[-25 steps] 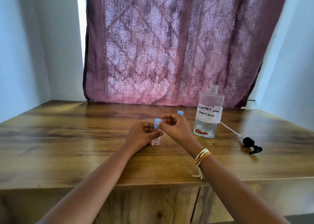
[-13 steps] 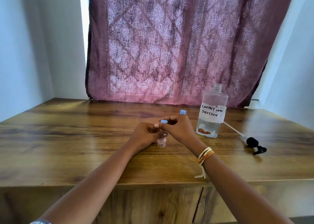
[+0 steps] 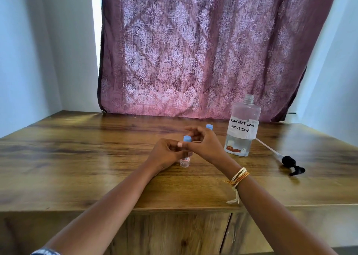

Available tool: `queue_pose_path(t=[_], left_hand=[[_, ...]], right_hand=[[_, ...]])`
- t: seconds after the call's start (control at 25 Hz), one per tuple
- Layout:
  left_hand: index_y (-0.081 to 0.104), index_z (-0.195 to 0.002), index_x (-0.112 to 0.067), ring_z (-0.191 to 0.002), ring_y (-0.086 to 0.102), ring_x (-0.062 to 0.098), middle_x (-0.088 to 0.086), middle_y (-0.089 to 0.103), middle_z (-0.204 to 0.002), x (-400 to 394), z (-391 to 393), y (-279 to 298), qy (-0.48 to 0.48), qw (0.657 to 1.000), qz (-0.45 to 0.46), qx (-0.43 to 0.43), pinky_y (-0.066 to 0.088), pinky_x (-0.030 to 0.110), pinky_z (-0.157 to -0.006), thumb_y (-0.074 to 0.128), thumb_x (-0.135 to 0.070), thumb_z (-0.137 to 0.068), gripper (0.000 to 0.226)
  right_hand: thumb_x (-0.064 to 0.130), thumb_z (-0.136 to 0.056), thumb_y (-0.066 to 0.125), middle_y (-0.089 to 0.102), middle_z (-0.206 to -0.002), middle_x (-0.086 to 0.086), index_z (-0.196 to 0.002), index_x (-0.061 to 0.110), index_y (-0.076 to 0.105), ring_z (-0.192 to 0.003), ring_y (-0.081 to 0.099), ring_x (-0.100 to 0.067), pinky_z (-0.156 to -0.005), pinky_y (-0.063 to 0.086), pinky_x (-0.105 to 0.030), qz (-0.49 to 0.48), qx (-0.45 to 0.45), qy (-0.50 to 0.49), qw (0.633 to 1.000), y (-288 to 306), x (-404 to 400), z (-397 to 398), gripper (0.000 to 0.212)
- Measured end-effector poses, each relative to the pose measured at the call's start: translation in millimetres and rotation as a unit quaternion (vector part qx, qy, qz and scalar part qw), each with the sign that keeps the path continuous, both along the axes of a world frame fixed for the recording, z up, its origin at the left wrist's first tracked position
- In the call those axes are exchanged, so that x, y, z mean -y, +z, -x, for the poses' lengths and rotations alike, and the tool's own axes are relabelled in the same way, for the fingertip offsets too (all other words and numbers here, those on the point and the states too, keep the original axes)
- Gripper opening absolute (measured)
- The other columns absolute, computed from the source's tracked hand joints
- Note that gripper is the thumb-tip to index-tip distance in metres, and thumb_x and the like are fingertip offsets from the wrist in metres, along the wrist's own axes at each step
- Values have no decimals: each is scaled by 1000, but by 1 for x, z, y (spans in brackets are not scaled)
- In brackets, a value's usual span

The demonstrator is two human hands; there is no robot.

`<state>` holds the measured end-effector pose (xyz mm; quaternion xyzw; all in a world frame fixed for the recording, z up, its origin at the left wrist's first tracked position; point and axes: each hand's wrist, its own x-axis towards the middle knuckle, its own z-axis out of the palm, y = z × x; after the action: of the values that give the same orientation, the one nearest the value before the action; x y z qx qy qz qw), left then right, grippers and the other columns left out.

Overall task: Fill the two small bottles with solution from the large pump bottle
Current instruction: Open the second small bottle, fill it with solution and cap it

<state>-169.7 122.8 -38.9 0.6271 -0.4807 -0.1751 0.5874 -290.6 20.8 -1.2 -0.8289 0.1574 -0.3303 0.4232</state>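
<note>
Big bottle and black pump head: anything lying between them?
Only the pump's thin white tube on bare table, running from big bottle towards pump head; head view.

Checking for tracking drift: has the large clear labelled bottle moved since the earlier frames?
No. The large clear labelled bottle stands at the same spacing from the black pump head lying on the wooden table. Only the camera shifted.

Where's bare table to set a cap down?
Bare wood left of the left hand, and along the front edge of the table. Crowded on the right: large bottle, pump head, second small bottle.
</note>
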Motion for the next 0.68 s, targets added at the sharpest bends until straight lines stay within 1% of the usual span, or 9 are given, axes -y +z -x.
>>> queue_pose_path(t=[0.08, 0.12, 0.2, 0.28, 0.36, 0.4, 0.52, 0.6, 0.68], left_hand=[[79, -86, -21, -87, 73, 18, 1, 78, -86, 0, -1, 0, 10, 1000, -5, -8, 56, 39, -85, 83, -18, -70, 17], [79, -86, -22, -86, 73, 17, 1, 78, -86, 0, -1, 0, 12, 1000, -6, -11, 57, 38, -84, 84, -18, -70, 17], [78, -87, -20, -80, 71, 9, 0, 78, -86, 0, 1, 0, 13, 1000, -7, -7, 57, 30, -79, 83, -18, -71, 17], [78, -90, -21, -81, 71, 6, -3, 78, -86, -2, 2, 2, 8, 1000, -9, 4, 56, 26, -78, 82, -21, -72, 18], [78, -93, -21, -84, 72, 7, -4, 78, -88, -3, 2, 2, -8, 1000, -3, 9, 56, 25, -79, 81, -19, -74, 20], [78, -93, -20, -83, 71, 7, -3, 78, -88, -4, 2, 2, -12, 1000, 1, 9, 56, 26, -79, 80, -18, -74, 20], [79, -90, -15, -78, 69, 4, 0, 78, -85, -3, 1, 1, -1, 1000, 1, 12, 54, 21, -72, 81, -16, -73, 17], [79, -89, -15, -74, 67, -1, -2, 77, -83, -2, 2, 2, 2, 1000, 3, 14, 50, 15, -68, 81, -14, -74, 15], [79, -88, -15, -73, 68, -2, -3, 77, -82, -2, 2, 2, -1, 1000, 2, 3, 50, 14, -67, 81, -12, -73, 15]], right_hand=[[9, -70, 85, 64, -81, 2, -116, 10, 60, -70, 64, -3, -68, 54, -16, -53, 27, -12, 998, -1, -1, 1, 52], [4, -72, 83, 66, -80, 0, -117, 8, 58, -67, 65, -2, -66, 54, -15, -73, 36, -8, 997, -1, -1, 2, 52], [-3, -76, 77, 72, -90, -6, -121, 4, 55, -74, 69, -7, -70, 57, -18, -97, 38, 7, 995, -2, 1, 6, 51], [-4, -79, 73, 74, -102, -8, -128, 6, 52, -89, 71, -15, -78, 58, -24, -102, 20, 32, 994, -2, 2, 8, 54], [1, -77, 77, 70, -111, -5, -133, 10, 47, -100, 69, -17, -82, 58, -25, -96, -3, 48, 994, -3, 1, 8, 65], [6, -73, 82, 67, -112, -6, -135, 12, 45, -101, 67, -16, -81, 58, -23, -87, -8, 38, 995, -4, 1, 7, 72], [13, -66, 87, 67, -107, -17, -135, 12, 44, -92, 65, -15, -75, 56, -18, -71, 16, -13, 997, -6, 1, 3, 81], [10, -68, 86, 69, -102, -18, -133, 9, 45, -85, 65, -14, -71, 55, -15, -73, 28, -25, 997, -6, 1, 2, 77], [4, -72, 82, 69, -95, -16, -132, 8, 46, -81, 65, -12, -69, 54, -13, -73, 26, -21, 997, -4, 1, 2, 70]])
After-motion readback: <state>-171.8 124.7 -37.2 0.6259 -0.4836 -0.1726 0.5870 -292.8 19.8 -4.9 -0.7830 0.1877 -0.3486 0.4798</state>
